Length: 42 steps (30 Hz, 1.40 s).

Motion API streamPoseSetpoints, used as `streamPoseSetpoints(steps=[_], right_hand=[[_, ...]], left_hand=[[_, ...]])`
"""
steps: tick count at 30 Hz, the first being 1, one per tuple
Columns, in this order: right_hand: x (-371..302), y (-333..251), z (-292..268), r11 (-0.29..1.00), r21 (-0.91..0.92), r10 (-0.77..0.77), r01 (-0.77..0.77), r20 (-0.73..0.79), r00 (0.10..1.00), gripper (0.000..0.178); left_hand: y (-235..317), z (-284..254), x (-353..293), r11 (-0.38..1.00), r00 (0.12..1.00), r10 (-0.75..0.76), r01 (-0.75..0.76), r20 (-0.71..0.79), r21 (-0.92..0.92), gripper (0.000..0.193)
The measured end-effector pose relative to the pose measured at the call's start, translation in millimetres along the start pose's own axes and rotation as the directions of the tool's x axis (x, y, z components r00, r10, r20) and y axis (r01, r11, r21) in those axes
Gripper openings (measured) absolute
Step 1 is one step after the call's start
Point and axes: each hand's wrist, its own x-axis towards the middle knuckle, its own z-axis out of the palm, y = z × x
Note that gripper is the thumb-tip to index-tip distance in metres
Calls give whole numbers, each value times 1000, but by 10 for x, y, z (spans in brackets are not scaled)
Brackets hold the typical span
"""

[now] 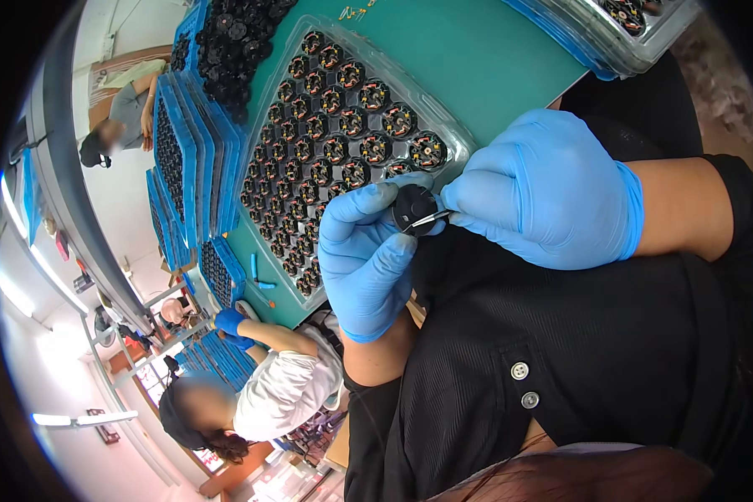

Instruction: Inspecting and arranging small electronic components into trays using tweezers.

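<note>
In blue gloves, both my hands meet in front of my chest at the tray's near corner. My left hand point(364, 255) pinches a small round black plastic part point(411, 206) between thumb and fingers. Closed round slim metal tweezers point(433, 219), my right hand point(544, 197) holds their tips against the face of that part. Most of the tweezers' length is hidden inside the right glove. Just beyond my hands lies a clear plastic tray point(458, 149) with rows of round black components point(375, 149) showing copper-coloured and red bits.
The tray rests on a green tabletop point(494, 75). A heap of black parts point(234, 38) and stacked blue trays point(217, 167) line the far left. Another tray point(636, 50) sits at top right. Two other people work nearby, one with a white sleeve point(280, 389).
</note>
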Motion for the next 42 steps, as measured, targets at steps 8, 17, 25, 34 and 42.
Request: streamPoseSetpoints(steps=[8,17,25,34,42], right_hand=[[-3,-1,6,1000,5,-12,12,-33,999,19],[-5,-8,23,1000,21,-14,14,-21,1000,19],[-24,-5,29,1000,16,-20,20,-10,1000,18],[-11,7,32,997,74,-3,3,0,1000,20],[10,22,-21,997,-12,-77,77,-53,996,24]], left_hand=[[-49,-4,15,999,999,-10,9,-33,-53,42],[-103,22,16,997,994,80,-79,-77,25,39],[-132,24,19,990,990,136,-135,-29,47,39],[-123,27,21,994,994,105,-104,-41,18,36],[-82,3,4,993,1000,7,-8,-14,-114,38]])
